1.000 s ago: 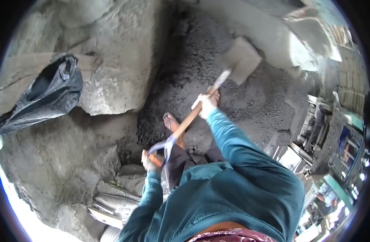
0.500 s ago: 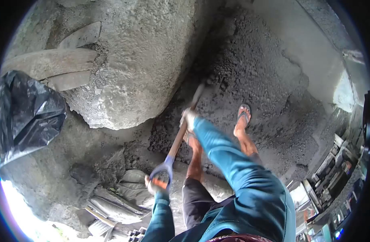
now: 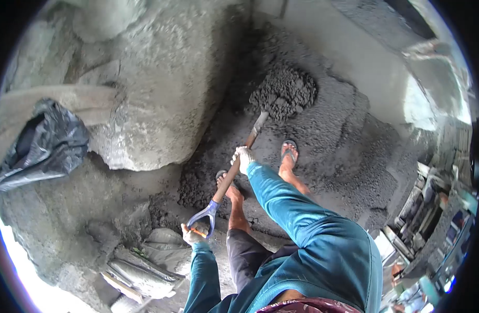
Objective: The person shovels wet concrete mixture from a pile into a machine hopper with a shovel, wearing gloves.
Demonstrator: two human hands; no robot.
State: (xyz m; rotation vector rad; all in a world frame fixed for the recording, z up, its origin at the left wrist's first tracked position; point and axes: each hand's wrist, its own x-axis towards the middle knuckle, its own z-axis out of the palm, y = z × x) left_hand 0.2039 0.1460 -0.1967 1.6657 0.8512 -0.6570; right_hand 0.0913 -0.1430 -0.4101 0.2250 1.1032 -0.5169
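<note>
A long-handled shovel [image 3: 230, 180] slants across the middle of the view, its blade hidden under a heap of dark, clumpy wet material [image 3: 285, 93]. My left hand [image 3: 193, 236] is closed round the blue D-shaped grip [image 3: 210, 213] with its orange crossbar. Farther up, my right hand [image 3: 243, 158] wraps the wooden shaft near its lower part. Both hands look coated with grey. My sandalled feet [image 3: 289, 151] stand on the dark grey ground, on either side of the shaft's line.
A large rough grey block [image 3: 161, 104] rises on the left of the shovel. Beyond it hangs a black plastic bag [image 3: 49, 143]. Stacked wood and clutter [image 3: 424, 208] lie at the right. A pale smooth surface [image 3: 354, 62] runs along the upper right.
The shovel's far end, dark and blurred before, now shows a large heap of the material on it. My left hand and the grip have shifted slightly left; the camera view has turned.
</note>
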